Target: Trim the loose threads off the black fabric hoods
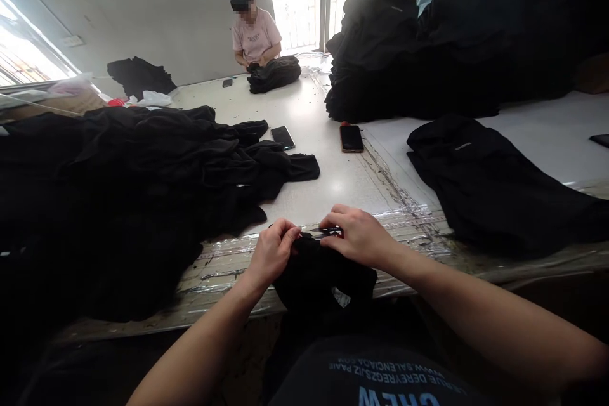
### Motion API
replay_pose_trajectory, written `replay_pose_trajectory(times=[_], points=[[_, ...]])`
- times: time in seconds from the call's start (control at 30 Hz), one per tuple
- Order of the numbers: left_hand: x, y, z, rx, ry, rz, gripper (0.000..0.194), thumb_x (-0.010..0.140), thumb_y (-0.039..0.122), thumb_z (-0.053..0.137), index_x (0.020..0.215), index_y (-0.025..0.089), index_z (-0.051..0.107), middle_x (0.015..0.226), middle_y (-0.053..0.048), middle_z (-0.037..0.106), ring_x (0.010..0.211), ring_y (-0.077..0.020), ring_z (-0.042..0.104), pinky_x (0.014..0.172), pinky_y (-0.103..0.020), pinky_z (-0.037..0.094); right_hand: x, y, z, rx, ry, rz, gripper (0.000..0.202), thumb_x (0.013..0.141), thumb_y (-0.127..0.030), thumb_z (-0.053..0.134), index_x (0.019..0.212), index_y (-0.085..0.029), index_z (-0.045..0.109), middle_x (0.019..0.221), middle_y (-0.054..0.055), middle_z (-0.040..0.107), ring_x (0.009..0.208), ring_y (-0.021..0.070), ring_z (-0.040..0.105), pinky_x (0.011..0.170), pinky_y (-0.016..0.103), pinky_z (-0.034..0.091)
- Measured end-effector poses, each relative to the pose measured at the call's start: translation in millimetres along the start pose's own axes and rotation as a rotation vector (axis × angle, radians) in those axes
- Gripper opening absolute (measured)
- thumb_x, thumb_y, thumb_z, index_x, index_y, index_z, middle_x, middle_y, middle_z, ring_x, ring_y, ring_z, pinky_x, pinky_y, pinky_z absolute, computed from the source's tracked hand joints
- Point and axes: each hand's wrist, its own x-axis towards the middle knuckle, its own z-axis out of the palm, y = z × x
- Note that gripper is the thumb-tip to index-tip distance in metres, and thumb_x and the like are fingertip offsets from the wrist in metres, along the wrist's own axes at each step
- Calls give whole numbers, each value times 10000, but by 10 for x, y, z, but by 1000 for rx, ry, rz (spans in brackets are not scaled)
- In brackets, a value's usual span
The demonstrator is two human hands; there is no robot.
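Note:
A black garment [318, 273] hangs over the front edge of the table, its white label [340, 296] showing near the bottom. My left hand [275, 247] is closed in a pinch on the garment's upper edge. In my right hand [354, 236] is a pair of small thread snips [332, 230] with a bit of red on them. Their blades point left, toward the fabric by my left fingertips. Whether the blades touch the cloth is too small to tell.
Black garments [157, 171] are heaped on the left. A tall stack of folded black garments [404, 57] stands back right, with another pile [490, 184] nearer. Two phones [351, 139] lie mid-table. Across the table [309, 108], a person [257, 35] handles dark cloth [273, 74].

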Motion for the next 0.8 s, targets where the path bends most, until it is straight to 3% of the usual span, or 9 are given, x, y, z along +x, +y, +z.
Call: replay_pose_trajectory(times=[0.13, 0.37, 0.43, 0.5, 0.63, 0.67, 0.73, 0.8], points=[[-29, 39, 12, 50, 10, 23, 224, 872, 378, 495, 759, 200, 570, 629, 8, 620, 530, -154, 594, 553, -261, 411, 184, -82, 27, -69, -95, -28, 104, 744, -273, 681, 829, -223, 712, 858, 25, 651, 757, 177, 596, 642, 280, 418], [-1, 72, 1, 19, 18, 25, 222, 873, 358, 503, 768, 184, 593, 605, -1, 626, 520, -146, 581, 562, -258, 424, 216, -85, 98, -68, -103, -36, 45, 738, -230, 678, 764, -235, 715, 811, 7, 658, 699, 150, 583, 613, 263, 402], [-57, 144, -150, -27, 90, 38, 219, 871, 368, 513, 802, 181, 604, 636, -9, 635, 573, -152, 595, 586, -257, 446, 208, -23, 61, -61, -88, -20, 44, 749, -222, 670, 763, -230, 711, 811, 7, 658, 715, 150, 587, 622, 259, 411], [-186, 231, -420, -90, 156, 89, 245, 865, 392, 528, 771, 181, 609, 701, -27, 648, 655, -165, 610, 616, -264, 465, 190, 81, -12, -22, -49, 17, 50, 768, -235, 659, 769, -222, 707, 823, 11, 661, 727, 151, 590, 625, 257, 424], [-563, 314, -1078, -312, -32, 246, 588, 873, 584, 387, 482, 183, 567, 550, -63, 602, 550, -193, 573, 551, -322, 468, 117, 337, -171, 94, 75, 85, 65, 757, -261, 674, 776, -209, 708, 798, 14, 666, 689, 151, 585, 621, 269, 445], [-643, 305, -1204, -321, -18, 233, 605, 873, 589, 382, 461, 187, 570, 513, -59, 583, 529, -195, 568, 537, -326, 465, 95, 388, -192, 108, 99, 91, 69, 750, -263, 679, 778, -208, 710, 784, 13, 666, 677, 152, 581, 623, 274, 448], [-745, 266, -1359, -230, 115, 133, 523, 857, 532, 480, 477, 193, 597, 503, -40, 579, 536, -189, 575, 553, -317, 471, 54, 457, -201, 129, 124, 99, 79, 744, -271, 681, 779, -207, 711, 767, 12, 666, 657, 153, 574, 619, 281, 449], [-768, 221, -1389, -73, 298, -1, 351, 809, 434, 611, 552, 196, 639, 578, -24, 629, 603, -181, 605, 617, -299, 486, 19, 485, -178, 146, 127, 103, 85, 745, -279, 676, 773, -207, 710, 762, 13, 666, 655, 154, 571, 612, 283, 448]])
